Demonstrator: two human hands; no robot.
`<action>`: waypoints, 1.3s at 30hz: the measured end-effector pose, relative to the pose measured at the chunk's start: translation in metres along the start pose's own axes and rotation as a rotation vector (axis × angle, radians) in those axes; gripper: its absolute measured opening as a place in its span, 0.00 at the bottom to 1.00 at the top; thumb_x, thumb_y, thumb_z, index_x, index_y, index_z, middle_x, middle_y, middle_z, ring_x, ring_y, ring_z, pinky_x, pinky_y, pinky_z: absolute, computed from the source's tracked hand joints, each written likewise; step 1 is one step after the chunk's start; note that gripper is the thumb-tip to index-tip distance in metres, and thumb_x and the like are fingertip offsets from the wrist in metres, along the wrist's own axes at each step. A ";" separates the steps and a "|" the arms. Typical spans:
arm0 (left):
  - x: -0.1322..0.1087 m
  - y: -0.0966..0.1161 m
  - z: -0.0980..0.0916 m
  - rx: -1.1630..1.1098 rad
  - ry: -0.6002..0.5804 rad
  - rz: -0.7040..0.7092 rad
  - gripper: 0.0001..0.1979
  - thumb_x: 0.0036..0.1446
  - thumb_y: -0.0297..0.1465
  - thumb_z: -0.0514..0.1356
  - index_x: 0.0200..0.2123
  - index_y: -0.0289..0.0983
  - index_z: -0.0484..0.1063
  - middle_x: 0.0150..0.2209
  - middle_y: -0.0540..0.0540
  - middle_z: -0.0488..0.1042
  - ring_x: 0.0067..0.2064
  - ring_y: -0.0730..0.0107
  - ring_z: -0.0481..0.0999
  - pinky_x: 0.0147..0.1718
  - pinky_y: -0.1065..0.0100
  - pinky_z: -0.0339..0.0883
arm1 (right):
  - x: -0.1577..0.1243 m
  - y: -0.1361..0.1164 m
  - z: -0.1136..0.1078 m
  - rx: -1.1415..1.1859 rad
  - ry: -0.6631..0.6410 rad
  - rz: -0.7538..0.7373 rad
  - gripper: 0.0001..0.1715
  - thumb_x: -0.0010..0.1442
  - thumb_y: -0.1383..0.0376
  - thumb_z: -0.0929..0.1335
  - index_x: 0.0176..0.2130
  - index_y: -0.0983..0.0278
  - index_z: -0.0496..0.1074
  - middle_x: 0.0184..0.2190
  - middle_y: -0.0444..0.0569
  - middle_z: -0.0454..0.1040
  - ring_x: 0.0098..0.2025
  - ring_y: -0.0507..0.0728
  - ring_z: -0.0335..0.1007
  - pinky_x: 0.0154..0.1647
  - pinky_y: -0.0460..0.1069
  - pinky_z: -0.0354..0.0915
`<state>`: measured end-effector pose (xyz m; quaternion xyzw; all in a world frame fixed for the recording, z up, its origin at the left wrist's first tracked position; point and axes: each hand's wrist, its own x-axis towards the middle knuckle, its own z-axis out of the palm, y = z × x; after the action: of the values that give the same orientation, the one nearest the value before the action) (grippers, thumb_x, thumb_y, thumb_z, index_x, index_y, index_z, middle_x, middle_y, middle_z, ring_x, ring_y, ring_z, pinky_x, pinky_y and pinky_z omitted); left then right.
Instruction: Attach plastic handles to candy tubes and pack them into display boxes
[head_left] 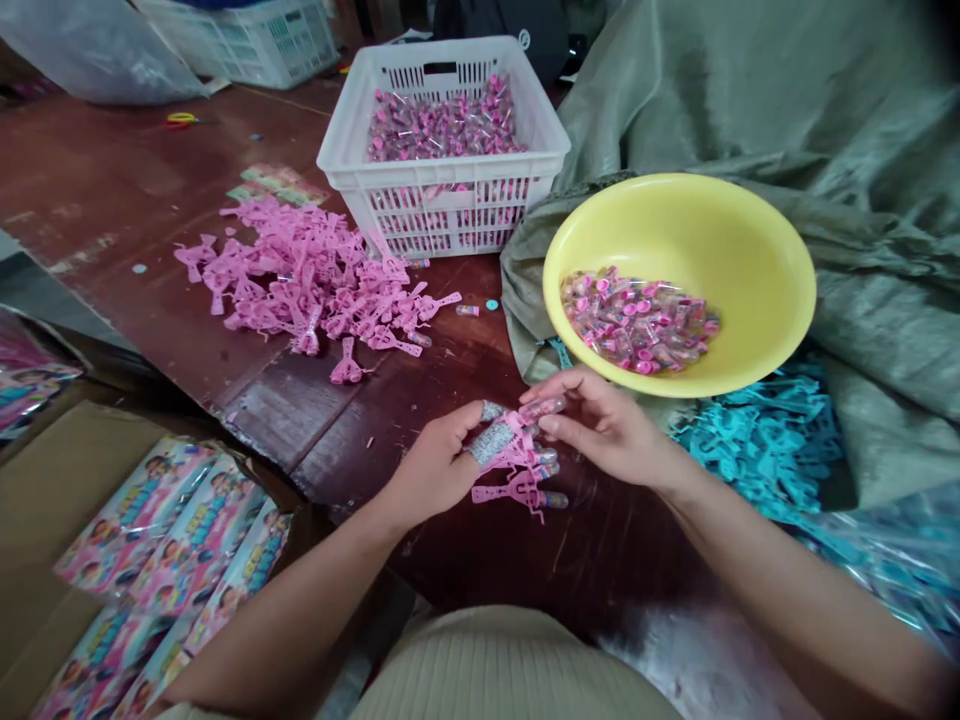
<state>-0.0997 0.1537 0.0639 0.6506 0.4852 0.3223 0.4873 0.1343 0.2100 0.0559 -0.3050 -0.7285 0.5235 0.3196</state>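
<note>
My left hand (pixel 439 465), with silvery tape around its thumb and finger, is closed on a pink plastic piece (pixel 517 425) shaped like a small guitar. Thumb and fingers of my right hand (pixel 611 430) pinch a small clear vial (pixel 545 407) at the end of that piece. Just below, on the table, lie a few more pink pieces (pixel 504 492) with vials (pixel 553 500) attached; my left hand partly covers them. A heap of loose pink pieces (pixel 300 270) lies beyond my left hand. The yellow basin (pixel 750 235) beyond my right hand holds many pink-capped vials (pixel 637 320).
A white crate (pixel 450 175) of vials stands at the back. Teal plastic pieces (pixel 772 440) lie right of my right hand, beside a grey-green cloth (pixel 885 300). At left, an open carton (pixel 45 500) holds printed packages (pixel 172 540). Yellow-handled scissors (pixel 182 119) lie farther back.
</note>
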 end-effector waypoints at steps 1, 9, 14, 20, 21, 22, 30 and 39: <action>0.000 0.000 0.001 -0.022 0.006 -0.006 0.09 0.65 0.29 0.58 0.46 0.36 0.77 0.38 0.49 0.79 0.40 0.69 0.76 0.41 0.70 0.68 | -0.002 0.002 0.005 0.003 0.004 0.003 0.13 0.66 0.62 0.71 0.51 0.56 0.72 0.48 0.48 0.77 0.47 0.55 0.76 0.45 0.51 0.74; 0.001 0.008 -0.002 0.079 0.026 0.008 0.10 0.66 0.28 0.57 0.44 0.37 0.79 0.36 0.50 0.79 0.38 0.70 0.76 0.38 0.71 0.66 | -0.005 -0.004 0.012 0.164 0.157 0.001 0.13 0.65 0.65 0.72 0.50 0.56 0.72 0.49 0.47 0.79 0.45 0.52 0.77 0.40 0.47 0.74; 0.001 0.004 0.005 0.323 0.117 0.095 0.12 0.60 0.21 0.55 0.38 0.36 0.77 0.35 0.48 0.77 0.36 0.69 0.76 0.35 0.70 0.66 | -0.004 -0.012 0.021 0.054 0.221 0.071 0.14 0.61 0.59 0.74 0.47 0.59 0.76 0.41 0.47 0.80 0.40 0.55 0.76 0.40 0.50 0.74; 0.005 -0.003 0.004 0.560 0.184 0.209 0.23 0.51 0.17 0.53 0.48 0.39 0.76 0.49 0.45 0.79 0.45 0.63 0.78 0.40 0.67 0.69 | 0.000 -0.006 0.015 -0.230 0.356 0.040 0.14 0.58 0.54 0.76 0.43 0.57 0.78 0.38 0.46 0.79 0.35 0.55 0.74 0.35 0.51 0.73; 0.006 -0.002 0.002 0.556 0.179 0.201 0.22 0.51 0.17 0.53 0.45 0.38 0.76 0.47 0.45 0.79 0.43 0.64 0.78 0.38 0.68 0.68 | 0.000 -0.007 0.013 -0.280 0.343 0.011 0.15 0.58 0.54 0.76 0.44 0.56 0.79 0.41 0.47 0.79 0.37 0.56 0.75 0.36 0.52 0.74; 0.007 -0.001 0.001 0.540 0.169 0.187 0.19 0.51 0.17 0.54 0.42 0.38 0.77 0.44 0.45 0.80 0.40 0.65 0.77 0.36 0.69 0.67 | 0.000 -0.009 0.010 -0.321 0.317 -0.023 0.16 0.58 0.55 0.76 0.46 0.54 0.79 0.44 0.48 0.79 0.39 0.57 0.76 0.38 0.53 0.75; 0.010 0.003 0.007 0.394 0.174 0.104 0.16 0.51 0.16 0.53 0.35 0.37 0.78 0.31 0.49 0.75 0.33 0.70 0.74 0.32 0.71 0.62 | -0.001 -0.011 0.009 -0.419 0.277 -0.144 0.12 0.65 0.60 0.72 0.49 0.55 0.78 0.43 0.47 0.82 0.43 0.58 0.79 0.48 0.56 0.74; 0.003 -0.012 -0.001 0.375 0.029 0.063 0.13 0.55 0.21 0.54 0.37 0.37 0.77 0.34 0.48 0.77 0.36 0.67 0.74 0.36 0.69 0.64 | -0.007 0.000 0.017 -0.224 0.150 0.166 0.19 0.61 0.50 0.73 0.42 0.61 0.76 0.35 0.47 0.81 0.33 0.55 0.77 0.33 0.50 0.73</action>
<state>-0.1038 0.1574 0.0532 0.7400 0.5233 0.2507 0.3400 0.1250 0.1948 0.0505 -0.4360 -0.7288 0.4394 0.2928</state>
